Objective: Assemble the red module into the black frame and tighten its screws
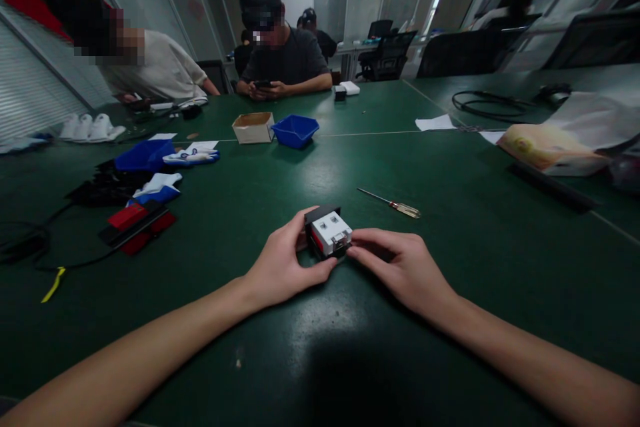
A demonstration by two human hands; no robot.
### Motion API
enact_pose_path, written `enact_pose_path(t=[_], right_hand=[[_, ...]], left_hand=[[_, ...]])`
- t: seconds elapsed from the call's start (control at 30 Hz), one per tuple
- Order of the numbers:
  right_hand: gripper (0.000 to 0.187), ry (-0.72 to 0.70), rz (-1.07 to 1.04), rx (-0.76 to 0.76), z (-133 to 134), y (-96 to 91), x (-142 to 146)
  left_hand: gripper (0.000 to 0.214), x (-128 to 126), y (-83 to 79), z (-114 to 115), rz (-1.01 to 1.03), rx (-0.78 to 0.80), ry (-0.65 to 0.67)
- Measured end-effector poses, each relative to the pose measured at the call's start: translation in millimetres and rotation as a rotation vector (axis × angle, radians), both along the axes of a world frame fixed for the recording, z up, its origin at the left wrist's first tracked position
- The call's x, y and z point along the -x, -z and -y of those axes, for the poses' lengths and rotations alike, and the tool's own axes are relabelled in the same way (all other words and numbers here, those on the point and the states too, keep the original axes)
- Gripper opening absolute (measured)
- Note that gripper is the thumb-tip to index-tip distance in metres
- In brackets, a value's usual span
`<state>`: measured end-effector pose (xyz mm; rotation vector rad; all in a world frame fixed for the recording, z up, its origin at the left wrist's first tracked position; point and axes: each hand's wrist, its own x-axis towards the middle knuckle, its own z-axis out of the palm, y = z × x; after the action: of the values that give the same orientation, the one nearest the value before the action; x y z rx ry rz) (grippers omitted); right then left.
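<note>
A small black box with a white face and a red side (329,231) rests on the green table (450,267) in front of me. My left hand (285,263) wraps round its left side, thumb under the front and fingers behind it. My right hand (400,263) touches its right edge with pinched fingertips. A screwdriver with a yellow and red handle (393,203) lies just beyond my right hand.
A cardboard box (253,127) and a blue bin (296,130) stand further back. Red and black parts, gloves and cables (135,200) lie at the left. Papers and a bag (550,147) sit at the right. Two people sit across the table.
</note>
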<state>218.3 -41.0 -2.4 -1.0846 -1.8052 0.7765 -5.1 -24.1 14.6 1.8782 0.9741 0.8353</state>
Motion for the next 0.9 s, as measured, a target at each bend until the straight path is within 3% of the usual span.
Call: enact_pose_path(t=[0.17, 0.47, 0.9], right_hand=[[0.020, 0.014, -0.041, -0.005, 2.9, -0.1, 0.4], [0.019, 0.014, -0.067, 0.015, 3.0, 0.1, 3.4], [0.017, 0.067, -0.129, 0.048, 6.3, -0.7, 8.2]], left_hand=[[0.062, -7.2, -0.7, 7.5, 0.059, 0.082, -0.084], [0.060, -5.4, -0.8, 6.4, 0.123, 0.162, -0.042], [0.059, -15.0, -3.5, 9.6, 0.040, 0.120, -0.177]])
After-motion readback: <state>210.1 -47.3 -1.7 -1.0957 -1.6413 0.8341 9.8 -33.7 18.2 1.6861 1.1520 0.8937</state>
